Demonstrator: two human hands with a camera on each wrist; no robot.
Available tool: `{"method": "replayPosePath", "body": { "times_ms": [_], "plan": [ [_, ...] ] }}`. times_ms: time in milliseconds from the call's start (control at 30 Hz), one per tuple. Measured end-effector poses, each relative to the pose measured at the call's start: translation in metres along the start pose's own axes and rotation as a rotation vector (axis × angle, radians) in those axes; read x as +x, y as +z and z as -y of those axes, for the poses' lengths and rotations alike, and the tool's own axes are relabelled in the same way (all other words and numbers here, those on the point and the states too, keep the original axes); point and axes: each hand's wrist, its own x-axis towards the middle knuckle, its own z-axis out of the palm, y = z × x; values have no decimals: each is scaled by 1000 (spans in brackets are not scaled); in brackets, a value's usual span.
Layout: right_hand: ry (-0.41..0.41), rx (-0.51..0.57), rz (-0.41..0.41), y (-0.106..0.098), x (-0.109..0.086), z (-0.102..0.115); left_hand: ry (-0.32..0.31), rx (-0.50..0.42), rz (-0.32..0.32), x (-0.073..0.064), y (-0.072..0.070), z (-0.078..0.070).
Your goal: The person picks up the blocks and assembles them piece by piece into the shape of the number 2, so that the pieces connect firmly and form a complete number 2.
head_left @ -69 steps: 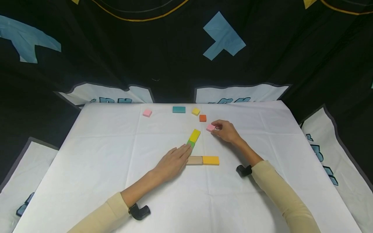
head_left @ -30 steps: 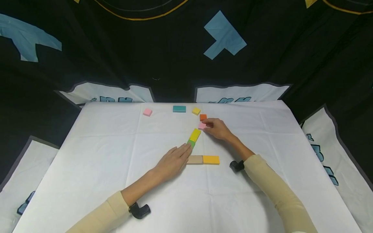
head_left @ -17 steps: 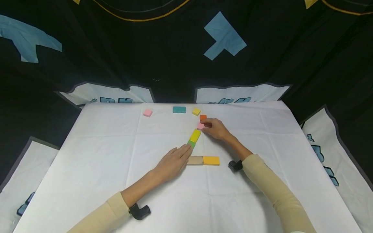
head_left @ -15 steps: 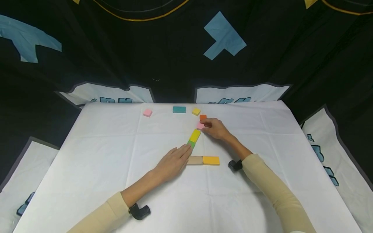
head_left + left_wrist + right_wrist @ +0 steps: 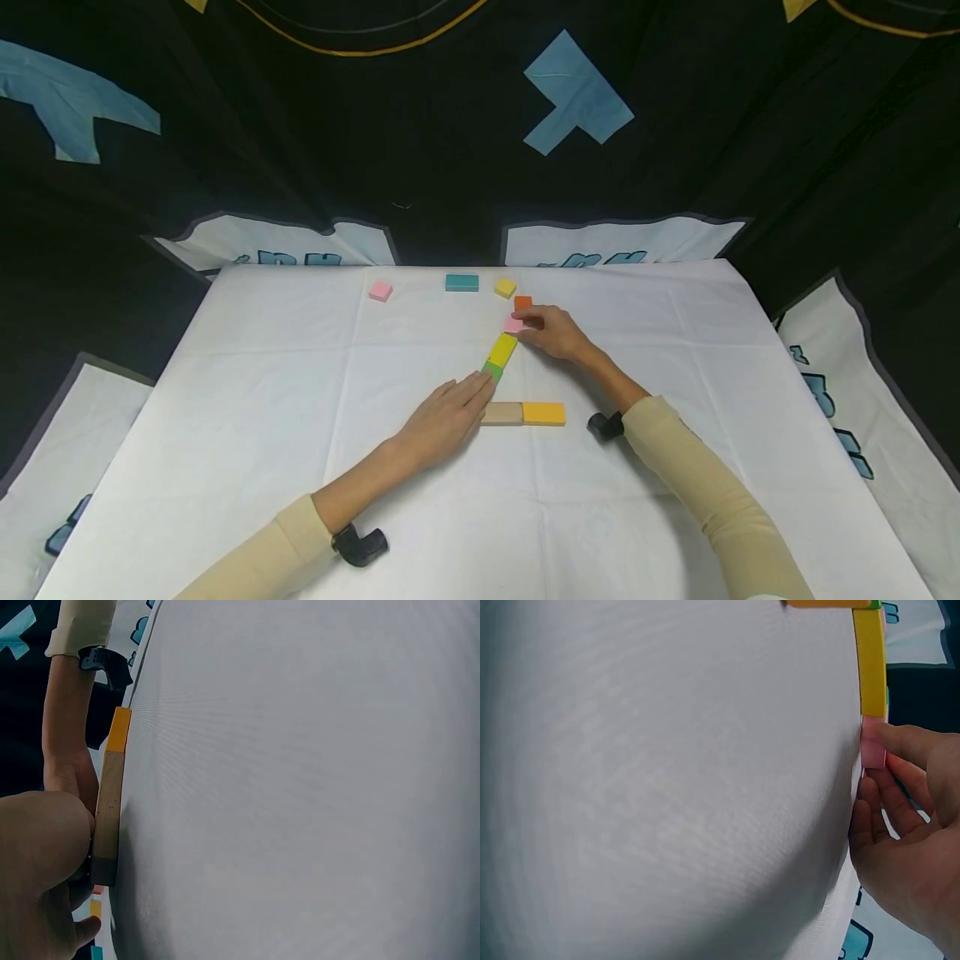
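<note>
Between thumb and fingers my right hand (image 5: 553, 331) pinches a small pink block (image 5: 512, 324), seen also in the right wrist view as a pink block (image 5: 873, 742) touching the end of a yellow block (image 5: 871, 664). That yellow block (image 5: 502, 348) forms a slanted row with a green block (image 5: 492, 370). With straight fingers, my left hand (image 5: 448, 417) rests on the green block, covering part of the row. Beside its fingertips lies a natural wood block (image 5: 502, 413), end to end with an orange-yellow block (image 5: 543, 414); the wood block's left end is hidden.
An orange-red block (image 5: 522, 302) lies just beyond the pinched block. Farther back are a small yellow block (image 5: 505, 287), a teal block (image 5: 461, 283) and another pink block (image 5: 380, 291). All lie on a white cloth-covered table (image 5: 262, 400), with a dark curtain (image 5: 442, 167) behind.
My right hand has slid the pink block leftward across the cloth to the upper end of the yellow block. The left hand has stayed in place.
</note>
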Motion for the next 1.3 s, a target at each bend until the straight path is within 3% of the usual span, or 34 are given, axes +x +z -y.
{"method": "replayPosePath", "body": {
  "times_ms": [1033,1167,1300],
  "plan": [
    [22,9,3,0,0,-1,-1,7,-3,0,0,0],
    [10,61,-29,0,-1,-3,3,15,-12,0,0,0],
    [-10,182,-78,-2,-2,-7,4,13,-7,-1,-1,0]
  ]
}}
